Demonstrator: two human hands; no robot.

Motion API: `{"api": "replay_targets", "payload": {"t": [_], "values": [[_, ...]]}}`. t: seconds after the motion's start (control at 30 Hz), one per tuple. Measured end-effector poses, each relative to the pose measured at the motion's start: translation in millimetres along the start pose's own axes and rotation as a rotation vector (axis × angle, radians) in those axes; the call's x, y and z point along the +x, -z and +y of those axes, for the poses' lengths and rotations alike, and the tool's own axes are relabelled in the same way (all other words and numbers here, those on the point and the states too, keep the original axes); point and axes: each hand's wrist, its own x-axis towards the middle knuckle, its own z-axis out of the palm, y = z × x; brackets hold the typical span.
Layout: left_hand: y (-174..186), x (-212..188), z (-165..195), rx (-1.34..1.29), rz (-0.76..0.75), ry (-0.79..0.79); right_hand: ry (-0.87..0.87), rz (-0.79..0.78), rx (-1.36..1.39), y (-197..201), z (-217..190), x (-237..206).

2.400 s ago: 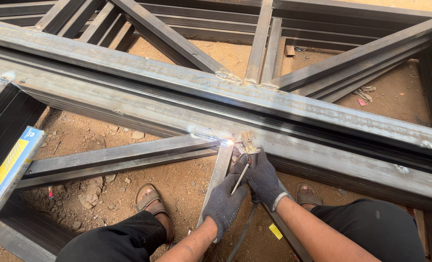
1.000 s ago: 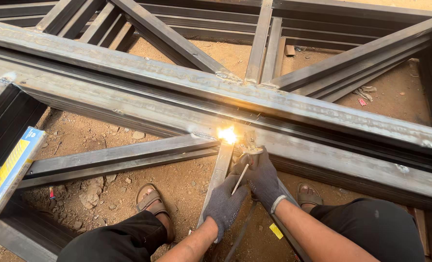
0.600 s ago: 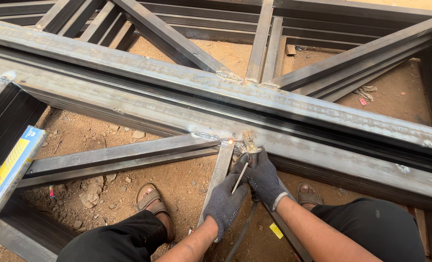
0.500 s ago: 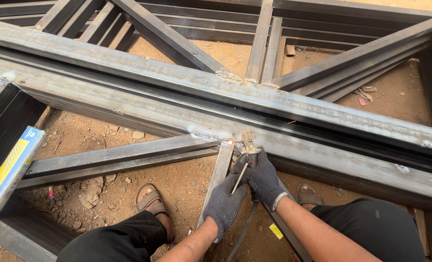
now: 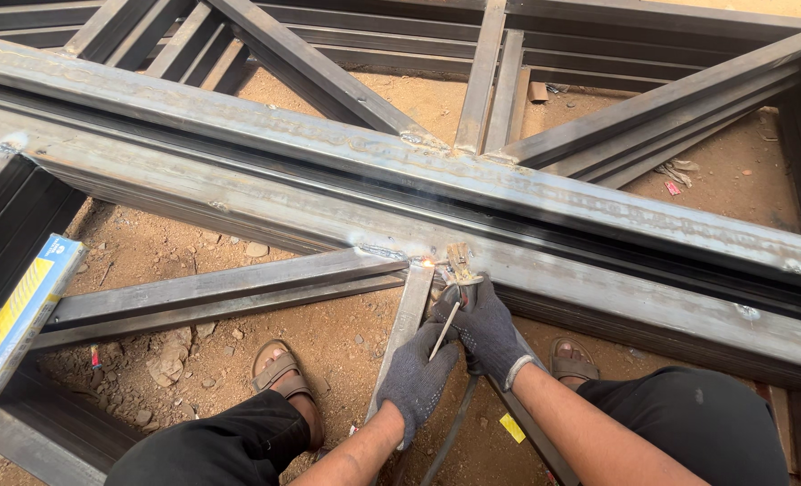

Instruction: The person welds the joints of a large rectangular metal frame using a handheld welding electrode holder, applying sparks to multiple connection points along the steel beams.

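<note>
Both my hands wear dark knit gloves. My right hand (image 5: 488, 331) grips a welding electrode holder (image 5: 459, 265) whose rod (image 5: 444, 328) slants down between my hands. My left hand (image 5: 417, 378) steadies the lower part of the rod with its fingers around it. The holder's tip touches the joint (image 5: 426, 263) where a short upright steel bar (image 5: 403, 322) and a slanted bar (image 5: 229, 292) meet the long steel beam (image 5: 544, 243); a small glow shows there. A black cable (image 5: 445, 441) runs down from the holder.
The steel truss frame lies on reddish dirt ground (image 5: 148, 261) with diagonal members (image 5: 310, 63) beyond the beam. A yellow and blue box (image 5: 13, 324) rests on a dark channel at the left. My sandalled feet (image 5: 279, 373) stand under the beam, small stones around them.
A bright welding arc flared at the joint about a second ago, then died down to a faint glow. My hands have stayed in nearly the same place.
</note>
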Motion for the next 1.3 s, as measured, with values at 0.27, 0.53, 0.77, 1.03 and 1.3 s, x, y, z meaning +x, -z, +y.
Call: {"api": "replay_targets", "payload": {"t": [0.27, 0.53, 0.77, 1.03, 1.3], "values": [[0, 2, -5, -0.027, 0.010, -0.080, 0.046, 0.025, 0.011, 1, 1, 0], [0, 4, -7, -0.010, -0.006, -0.060, 0.051, 0.081, 0.274, -1, -6, -11], [-2, 4, -6, -0.021, -0.016, -0.034, -0.032, 0.015, 0.128, 1, -7, -6], [0, 1, -2, -0.018, -0.015, -0.022, -0.034, -0.027, 0.159, 0, -1, -2], [0, 0, -3, -0.001, 0.006, -0.078, 0.030, -0.047, 0.234, -6, 16, 7]]}}
